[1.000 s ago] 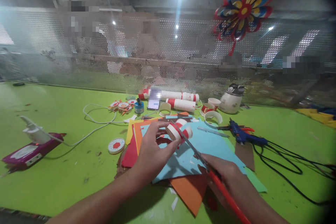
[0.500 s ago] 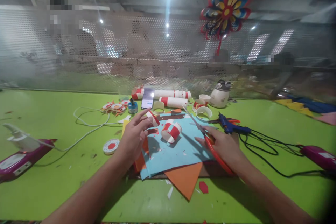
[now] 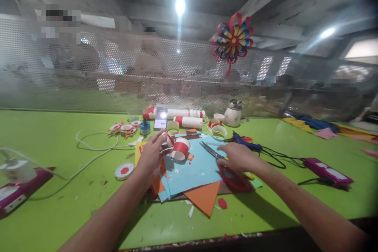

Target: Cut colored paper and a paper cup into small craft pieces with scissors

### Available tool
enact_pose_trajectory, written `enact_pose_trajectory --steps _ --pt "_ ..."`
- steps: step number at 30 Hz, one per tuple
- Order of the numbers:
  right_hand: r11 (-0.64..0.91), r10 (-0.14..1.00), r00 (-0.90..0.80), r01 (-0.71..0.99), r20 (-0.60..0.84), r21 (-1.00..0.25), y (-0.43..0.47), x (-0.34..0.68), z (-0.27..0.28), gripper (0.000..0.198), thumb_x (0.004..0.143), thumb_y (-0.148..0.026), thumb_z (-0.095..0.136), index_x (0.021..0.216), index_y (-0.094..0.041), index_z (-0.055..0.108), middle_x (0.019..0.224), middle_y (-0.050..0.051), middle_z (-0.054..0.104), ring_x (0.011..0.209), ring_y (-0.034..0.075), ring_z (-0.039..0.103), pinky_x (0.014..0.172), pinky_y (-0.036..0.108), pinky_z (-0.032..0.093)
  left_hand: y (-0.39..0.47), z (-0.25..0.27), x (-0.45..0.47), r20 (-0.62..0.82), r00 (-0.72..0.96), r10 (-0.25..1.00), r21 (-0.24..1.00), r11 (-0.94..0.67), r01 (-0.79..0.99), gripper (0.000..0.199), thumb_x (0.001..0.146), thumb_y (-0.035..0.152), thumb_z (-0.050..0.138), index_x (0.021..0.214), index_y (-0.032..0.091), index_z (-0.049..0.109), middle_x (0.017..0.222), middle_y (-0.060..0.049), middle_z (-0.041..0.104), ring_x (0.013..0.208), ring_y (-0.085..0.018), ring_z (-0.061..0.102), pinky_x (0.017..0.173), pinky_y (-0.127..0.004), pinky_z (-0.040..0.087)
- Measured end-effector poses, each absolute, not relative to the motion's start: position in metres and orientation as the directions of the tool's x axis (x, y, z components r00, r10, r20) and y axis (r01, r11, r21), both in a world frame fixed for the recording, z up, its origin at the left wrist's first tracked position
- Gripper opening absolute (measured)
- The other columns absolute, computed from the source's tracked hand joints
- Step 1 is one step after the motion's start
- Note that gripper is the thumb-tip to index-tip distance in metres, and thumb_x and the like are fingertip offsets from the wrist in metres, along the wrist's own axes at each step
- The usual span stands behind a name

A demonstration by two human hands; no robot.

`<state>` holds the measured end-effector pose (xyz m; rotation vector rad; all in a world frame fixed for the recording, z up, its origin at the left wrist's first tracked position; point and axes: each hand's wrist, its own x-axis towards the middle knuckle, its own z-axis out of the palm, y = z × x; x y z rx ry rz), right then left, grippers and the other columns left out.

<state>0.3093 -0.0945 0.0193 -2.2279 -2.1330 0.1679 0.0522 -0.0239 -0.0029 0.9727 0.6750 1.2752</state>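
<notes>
My left hand (image 3: 151, 154) pinches a cut red-and-white paper cup piece (image 3: 169, 138) between thumb and fingers. Just right of it, a second red-and-white cup section (image 3: 180, 149) lies on its side on light blue paper (image 3: 191, 175). Red-handled scissors (image 3: 209, 149) rest on the paper's right part, blades pointing away and left. Over the scissors hovers my right hand (image 3: 240, 158), fingers stretched out and not wrapped around the handles; whether it touches them I cannot tell. Small paper scraps are scattered on the blue sheet.
Behind the papers are a phone (image 3: 160, 120), a blue glue jar (image 3: 145, 127), stacked cup tubes (image 3: 187, 122), paper rings (image 3: 219, 132) and a white kettle-like jug (image 3: 233, 114). At right lie a blue glue gun (image 3: 246, 141), its cord and a purple power strip (image 3: 327, 172).
My right hand has loosened from the scissors, which now lie on the paper. The cup section has turned and sits closer to my left hand. The view has shifted right and tilted up.
</notes>
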Motion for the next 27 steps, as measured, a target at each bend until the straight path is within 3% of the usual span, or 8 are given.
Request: enact_pose_trajectory --steps 6,12,16,22,27 --pt "0.069 0.986 -0.128 0.900 -0.107 -0.431 -0.029 0.260 0.019 0.027 0.092 -0.031 0.055 0.115 -0.017 0.057 0.110 0.006 0.064 0.086 0.018 0.065 0.073 0.037 0.055 -0.020 -0.007 0.050 0.144 0.155 0.977 0.892 -0.061 -0.447 0.050 0.072 0.037 0.069 0.117 0.019 0.058 0.082 -0.002 0.064 0.069 -0.012 0.059 0.064 -0.025 0.049" --pt "0.053 0.990 -0.121 0.793 -0.072 -0.607 -0.010 0.272 -0.001 0.024 0.092 -0.030 0.056 0.110 -0.015 0.059 0.104 0.005 0.065 0.082 0.017 0.066 0.070 0.035 0.055 -0.021 -0.004 0.048 0.145 0.145 0.979 0.873 -0.057 -0.484 0.053 0.071 0.036 0.070 0.120 0.021 0.055 0.085 -0.001 0.062 0.071 -0.012 0.059 0.065 -0.025 0.050" --pt "0.016 0.999 0.012 0.772 0.040 -0.636 -0.006 0.312 0.021 0.024 0.092 -0.029 0.056 0.112 -0.015 0.059 0.106 0.006 0.065 0.084 0.018 0.066 0.071 0.036 0.055 -0.030 -0.001 0.054 0.142 0.168 0.976 0.871 -0.043 -0.490 0.055 0.071 0.037 0.070 0.120 0.020 0.052 0.086 -0.002 0.060 0.073 -0.014 0.058 0.065 -0.028 0.051" --pt "-0.117 0.919 0.328 0.759 0.220 -0.641 0.037 0.368 0.054 0.028 0.091 -0.029 0.057 0.116 -0.016 0.057 0.115 0.007 0.062 0.093 0.021 0.064 0.077 0.040 0.054 -0.037 0.000 0.061 0.119 0.264 0.957 0.953 -0.036 -0.301 0.051 0.073 0.042 0.067 0.116 0.018 0.055 0.095 -0.007 0.059 0.082 -0.019 0.058 0.067 -0.031 0.050" --pt "-0.175 0.852 0.461 0.697 0.248 -0.695 0.062 0.395 0.051 0.026 0.092 -0.028 0.056 0.116 -0.018 0.058 0.120 0.007 0.060 0.098 0.021 0.062 0.082 0.041 0.052 -0.034 -0.003 0.062 0.053 0.300 0.952 0.976 0.014 -0.215 0.050 0.072 0.041 0.067 0.114 0.017 0.055 0.089 -0.006 0.060 0.077 -0.019 0.059 0.064 -0.031 0.049"
